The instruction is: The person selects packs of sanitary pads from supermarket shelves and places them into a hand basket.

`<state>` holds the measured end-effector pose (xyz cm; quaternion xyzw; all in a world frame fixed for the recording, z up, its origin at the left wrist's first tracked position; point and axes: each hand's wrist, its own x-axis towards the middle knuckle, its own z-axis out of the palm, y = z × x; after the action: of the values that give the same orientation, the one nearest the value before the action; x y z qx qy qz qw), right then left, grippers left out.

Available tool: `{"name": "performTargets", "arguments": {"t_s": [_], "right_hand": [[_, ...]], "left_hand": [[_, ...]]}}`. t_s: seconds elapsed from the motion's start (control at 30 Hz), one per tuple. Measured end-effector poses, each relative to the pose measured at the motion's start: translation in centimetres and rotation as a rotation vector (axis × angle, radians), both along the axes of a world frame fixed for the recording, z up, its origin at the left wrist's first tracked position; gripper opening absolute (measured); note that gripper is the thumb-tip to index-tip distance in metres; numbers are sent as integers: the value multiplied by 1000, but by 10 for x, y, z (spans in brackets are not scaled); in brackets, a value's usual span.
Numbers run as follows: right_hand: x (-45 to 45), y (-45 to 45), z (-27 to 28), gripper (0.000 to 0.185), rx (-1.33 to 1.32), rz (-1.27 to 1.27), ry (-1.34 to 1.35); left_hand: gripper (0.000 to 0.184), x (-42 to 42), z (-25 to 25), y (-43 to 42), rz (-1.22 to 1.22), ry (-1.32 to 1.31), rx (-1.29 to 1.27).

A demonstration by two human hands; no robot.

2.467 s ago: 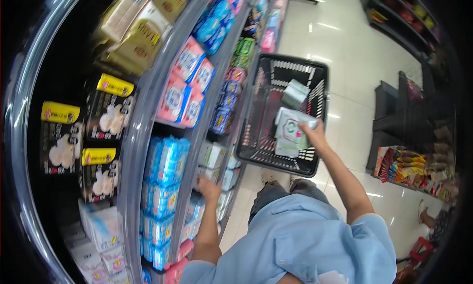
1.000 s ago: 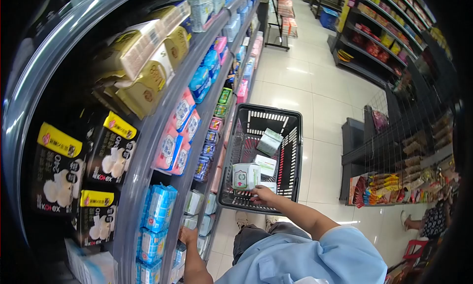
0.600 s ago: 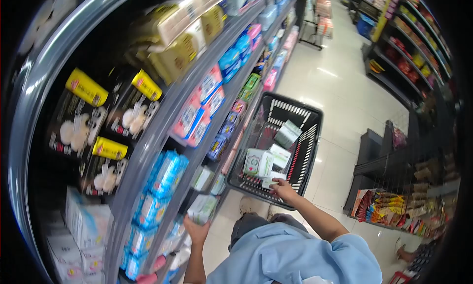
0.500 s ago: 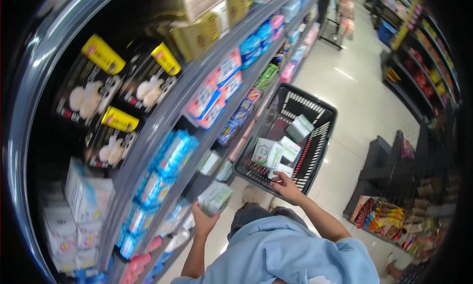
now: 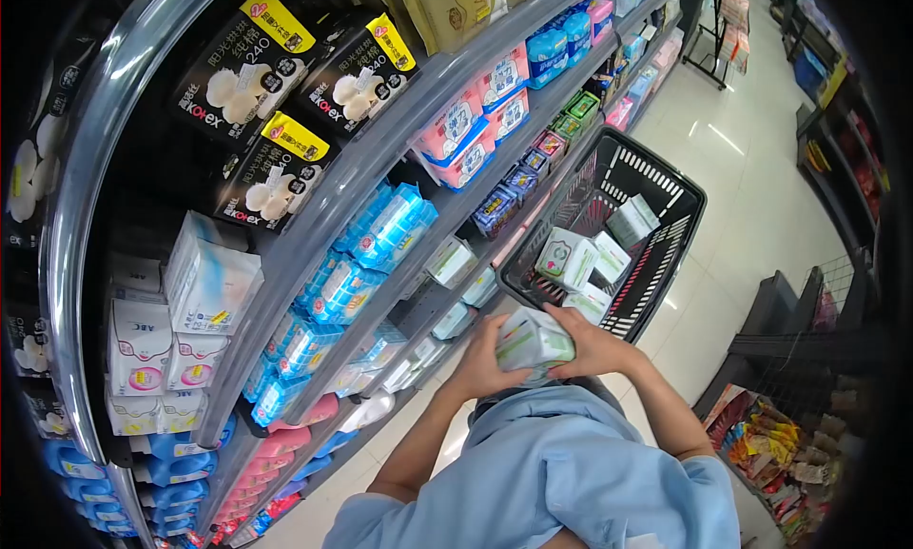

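Observation:
Between my two hands is a white-and-green package point(image 5: 534, 344), held in front of my body. My left hand point(image 5: 478, 366) wraps its left side, and my right hand point(image 5: 594, 347) grips the right side, fingers closed against it. Just beyond my hands, a black shopping basket point(image 5: 650, 161) with slotted walls holds several similar white-and-green packs point(image 5: 568, 258). One pack point(image 5: 633, 221) lies apart, toward the basket's far right. The basket's near edge is partly hidden behind my right hand.
Shelves on the left carry black Kotex boxes point(image 5: 242, 78), blue packs point(image 5: 398, 227), pink packs point(image 5: 466, 159) and white ABC packs point(image 5: 141, 344). More white-green packs point(image 5: 452, 262) sit on a lower shelf. Racks of snack bags point(image 5: 766, 435) stand right of the tiled aisle point(image 5: 737, 183).
My left hand has brought the package from beside the shelf to in front of my body. My right hand has come from the basket's near edge onto the package. The view has shifted.

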<state>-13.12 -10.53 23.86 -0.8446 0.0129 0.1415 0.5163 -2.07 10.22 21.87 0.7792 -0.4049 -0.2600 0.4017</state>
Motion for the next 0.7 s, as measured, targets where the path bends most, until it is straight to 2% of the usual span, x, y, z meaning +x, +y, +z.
{"name": "performTargets", "arguments": {"t_s": [0.07, 0.27, 0.43, 0.57, 0.6, 0.7], "right_hand": [[-12, -6, -1, 102, 4, -34, 58], [-36, -1, -21, 104, 13, -123, 12], [-42, 1, -16, 96, 52, -192, 44], [-45, -11, -20, 89, 6, -473, 87], [-48, -16, -24, 82, -35, -585, 74], [-46, -30, -49, 72, 334, -994, 57]], "left_hand": [[84, -2, 5, -11, -77, -4, 11], [84, -4, 6, -28, -246, -165, 27], [85, 0, 6, -34, -307, -117, 43], [78, 8, 0, -30, -176, -166, -119], [76, 11, -3, -27, -131, -187, -158], [72, 32, -30, -7, 77, -172, -203]]}}
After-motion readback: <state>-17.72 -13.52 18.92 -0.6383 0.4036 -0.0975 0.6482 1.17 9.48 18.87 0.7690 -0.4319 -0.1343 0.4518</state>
